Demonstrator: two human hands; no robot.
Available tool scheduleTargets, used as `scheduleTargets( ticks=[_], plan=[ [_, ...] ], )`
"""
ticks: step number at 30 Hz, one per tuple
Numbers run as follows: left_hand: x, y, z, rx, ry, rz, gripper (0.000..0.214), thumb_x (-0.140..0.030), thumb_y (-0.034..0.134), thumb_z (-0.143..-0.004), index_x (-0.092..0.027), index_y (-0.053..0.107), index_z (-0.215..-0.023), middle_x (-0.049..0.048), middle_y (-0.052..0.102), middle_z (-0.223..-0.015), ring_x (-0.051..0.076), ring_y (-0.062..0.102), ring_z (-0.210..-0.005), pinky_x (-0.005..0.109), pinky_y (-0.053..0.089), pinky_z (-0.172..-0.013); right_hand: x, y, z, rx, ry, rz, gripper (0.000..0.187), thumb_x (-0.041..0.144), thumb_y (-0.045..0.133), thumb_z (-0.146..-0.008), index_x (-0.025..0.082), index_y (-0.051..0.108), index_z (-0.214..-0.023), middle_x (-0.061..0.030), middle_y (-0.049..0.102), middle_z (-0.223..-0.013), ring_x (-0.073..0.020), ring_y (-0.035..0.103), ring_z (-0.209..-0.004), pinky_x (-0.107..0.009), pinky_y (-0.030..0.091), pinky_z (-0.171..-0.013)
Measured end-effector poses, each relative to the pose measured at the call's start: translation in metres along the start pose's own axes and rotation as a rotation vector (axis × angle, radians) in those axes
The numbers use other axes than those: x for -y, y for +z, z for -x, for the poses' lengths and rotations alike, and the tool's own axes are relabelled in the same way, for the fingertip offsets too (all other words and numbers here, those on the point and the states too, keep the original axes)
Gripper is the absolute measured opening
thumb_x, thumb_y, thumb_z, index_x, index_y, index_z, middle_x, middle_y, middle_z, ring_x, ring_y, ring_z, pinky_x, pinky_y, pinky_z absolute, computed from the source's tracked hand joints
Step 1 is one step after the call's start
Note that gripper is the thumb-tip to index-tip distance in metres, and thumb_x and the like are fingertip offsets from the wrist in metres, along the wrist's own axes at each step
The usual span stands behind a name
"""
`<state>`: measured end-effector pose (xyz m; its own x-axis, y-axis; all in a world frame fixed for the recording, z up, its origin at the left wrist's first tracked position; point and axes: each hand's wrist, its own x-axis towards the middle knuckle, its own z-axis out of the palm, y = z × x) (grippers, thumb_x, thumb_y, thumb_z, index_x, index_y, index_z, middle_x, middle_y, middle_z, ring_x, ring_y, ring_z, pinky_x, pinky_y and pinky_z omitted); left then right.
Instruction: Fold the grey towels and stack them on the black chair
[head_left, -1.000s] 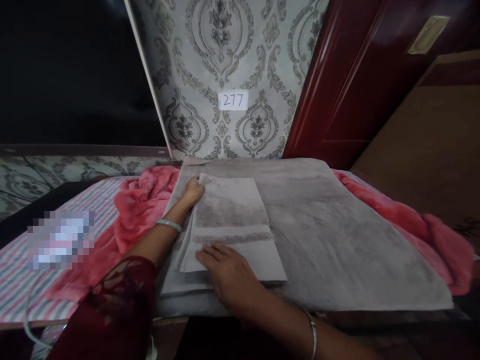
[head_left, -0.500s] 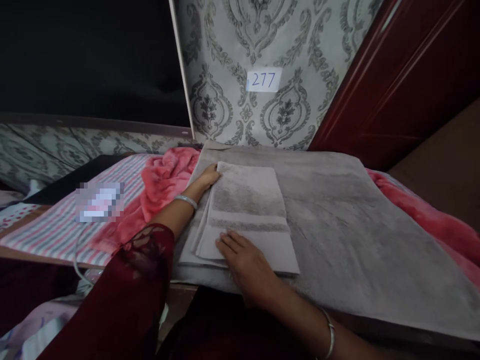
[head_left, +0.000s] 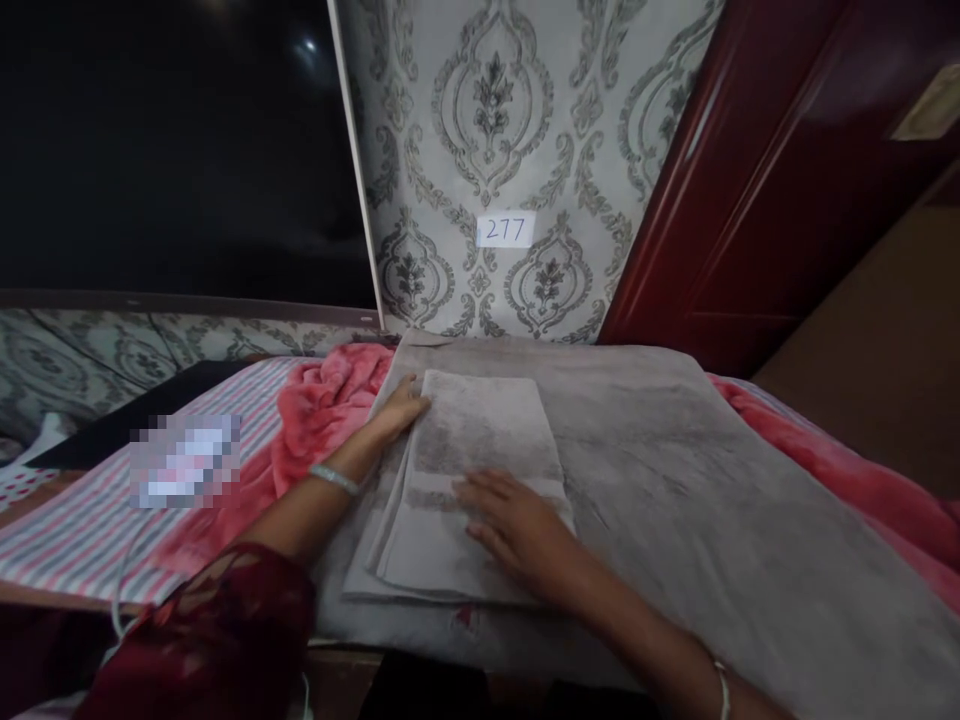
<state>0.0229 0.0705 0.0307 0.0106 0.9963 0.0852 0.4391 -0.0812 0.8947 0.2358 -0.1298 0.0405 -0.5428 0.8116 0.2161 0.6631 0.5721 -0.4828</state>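
A folded grey towel [head_left: 480, 430] lies on a larger grey cloth [head_left: 675, 500] spread over the table. My left hand [head_left: 401, 408] rests at the towel's far left corner, its fingers laid along the edge. My right hand [head_left: 517, 525] lies flat on the towel's near half, fingers stretched out and pressing down on it. Both wrists carry silver bangles.
A pink fleece blanket [head_left: 315, 420] is bunched left of the towel and shows again at the right edge. A striped sheet [head_left: 82, 520] covers the left side. A dark screen [head_left: 172, 150], patterned wallpaper with a "277" label [head_left: 505, 229] and a red-brown door [head_left: 787, 180] stand behind.
My right hand has slid from the towel's near left edge up and right across its middle. My left hand stays at the far corner. The view has shifted slightly.
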Motion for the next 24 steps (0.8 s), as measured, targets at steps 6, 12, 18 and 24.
scheduleTargets(
  ticks=[6, 12, 18, 24],
  plan=[
    [0.020, 0.014, 0.055, -0.026, 0.350, -0.418, 0.085, -0.015, 0.055, -0.076, -0.024, 0.030, -0.157, 0.0152, 0.046, -0.141, 0.030, 0.059, -0.119, 0.045, 0.051, -0.103, -0.031, 0.012, -0.019, 0.124, 0.126, 0.224, 0.069, 0.046, 0.056, -0.098, 0.027, 0.030, -0.160, -0.0098, 0.014, -0.168, -0.0320, 0.006, -0.155, -0.061, 0.011, -0.123],
    [0.017, 0.013, 0.059, -0.129, 0.375, -0.505, 0.072, -0.009, 0.049, -0.075, -0.011, 0.044, -0.147, 0.0196, 0.039, -0.149, 0.033, 0.041, -0.141, 0.048, 0.035, -0.120, -0.040, 0.017, -0.017, 0.121, 0.071, 0.183, 0.065, 0.048, 0.053, -0.100, 0.027, 0.034, -0.158, -0.0096, 0.020, -0.167, -0.0316, 0.010, -0.155, -0.060, 0.012, -0.123],
    [0.005, 0.014, 0.068, 0.130, 0.544, -0.739, 0.061, -0.036, 0.044, -0.096, -0.019, 0.038, -0.154, 0.0141, 0.029, -0.165, 0.031, 0.024, -0.153, 0.055, 0.021, -0.124, -0.044, 0.005, -0.024, 0.014, 0.108, 0.172, 0.059, 0.046, 0.049, -0.102, 0.020, 0.042, -0.155, -0.0151, 0.034, -0.161, -0.0300, 0.025, -0.152, -0.055, 0.017, -0.123],
    [0.010, 0.009, 0.061, 0.325, 0.424, -0.904, 0.060, -0.041, 0.037, -0.099, -0.017, 0.039, -0.154, 0.0176, 0.026, -0.165, 0.033, 0.024, -0.153, 0.060, 0.024, -0.121, -0.036, 0.023, -0.015, 0.152, -0.072, 0.098, 0.066, 0.059, 0.046, -0.100, 0.030, 0.034, -0.158, -0.0061, 0.016, -0.168, -0.0288, 0.005, -0.156, -0.058, 0.003, -0.124]
  ],
)
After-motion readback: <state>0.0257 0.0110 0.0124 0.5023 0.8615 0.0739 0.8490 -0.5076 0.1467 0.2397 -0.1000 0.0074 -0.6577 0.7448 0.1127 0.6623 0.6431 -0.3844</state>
